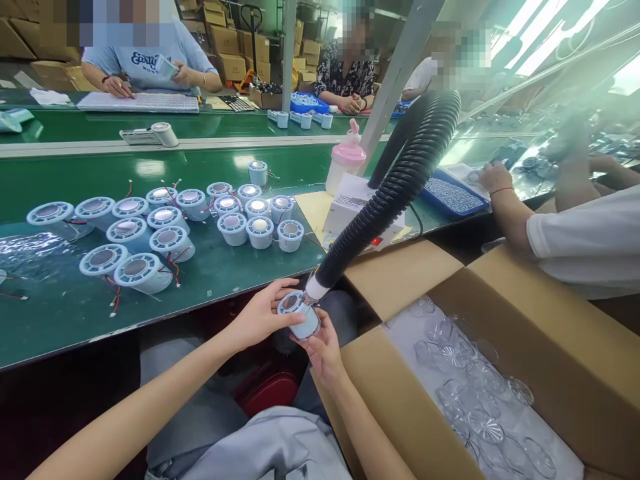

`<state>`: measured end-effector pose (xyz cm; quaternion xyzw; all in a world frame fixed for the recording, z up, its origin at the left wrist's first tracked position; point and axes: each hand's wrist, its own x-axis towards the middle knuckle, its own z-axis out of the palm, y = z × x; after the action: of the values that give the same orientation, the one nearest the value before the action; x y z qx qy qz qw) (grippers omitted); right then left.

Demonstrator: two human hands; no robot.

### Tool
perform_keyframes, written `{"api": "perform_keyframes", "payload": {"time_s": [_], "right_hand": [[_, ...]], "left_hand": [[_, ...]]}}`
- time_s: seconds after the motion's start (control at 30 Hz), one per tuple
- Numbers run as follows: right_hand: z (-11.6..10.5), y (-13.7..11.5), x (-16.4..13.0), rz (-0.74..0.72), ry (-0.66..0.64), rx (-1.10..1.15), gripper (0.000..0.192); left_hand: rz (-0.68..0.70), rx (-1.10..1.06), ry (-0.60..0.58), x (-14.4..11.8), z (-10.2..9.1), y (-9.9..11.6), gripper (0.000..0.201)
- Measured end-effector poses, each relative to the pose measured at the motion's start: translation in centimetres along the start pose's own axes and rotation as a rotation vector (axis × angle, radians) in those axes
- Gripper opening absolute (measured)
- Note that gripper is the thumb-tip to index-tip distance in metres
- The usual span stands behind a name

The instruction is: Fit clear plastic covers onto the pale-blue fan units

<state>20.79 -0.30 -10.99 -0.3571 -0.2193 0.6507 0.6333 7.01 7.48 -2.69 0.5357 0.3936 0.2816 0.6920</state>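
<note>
Both of the person's hands meet just below the near edge of the green bench (210, 280), over the lap. The left hand (260, 313) is closed around a small pale-blue round part (299, 315), its thumb and fingers gripping the side and top rim. The right hand (324, 350) cups the same part from beneath, fingers curled against its lower side. The white tip of a black ribbed hose (400, 180) touches the top of the part, between the two hands.

On the bench, well apart from the hands, lie many more round parts (165, 227) of the same kind, set face up in loose clusters with thin red wires trailing from them. Beyond the hose stand a white box-shaped machine (350, 207) and a pink-capped bottle (345, 163).

To the right of the hands sits an open cardboard box (550, 347) lined with white paper and holding clear plastic pieces (470, 393). A co-worker's arm in a white sleeve (590, 233) reaches to a blue tray (453, 193) at the right. Other people sit across the far bench.
</note>
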Motion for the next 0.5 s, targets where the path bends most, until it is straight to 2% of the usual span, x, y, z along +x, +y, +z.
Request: {"api": "perform_keyframes", "payload": {"time_s": [0.27,0.5], "right_hand": [[0.8,0.0,-0.2,-0.021,-0.057,-0.046,0.055],[1.3,-2.2,-2.0,-0.091,-0.061,-0.178,0.054]], "left_hand": [[-0.03,0.02,0.049,-1.3,-1.3,0.4,0.066],[-0.097,-0.069,0.038,-2.6,-1.9,0.0,0.07]]}}
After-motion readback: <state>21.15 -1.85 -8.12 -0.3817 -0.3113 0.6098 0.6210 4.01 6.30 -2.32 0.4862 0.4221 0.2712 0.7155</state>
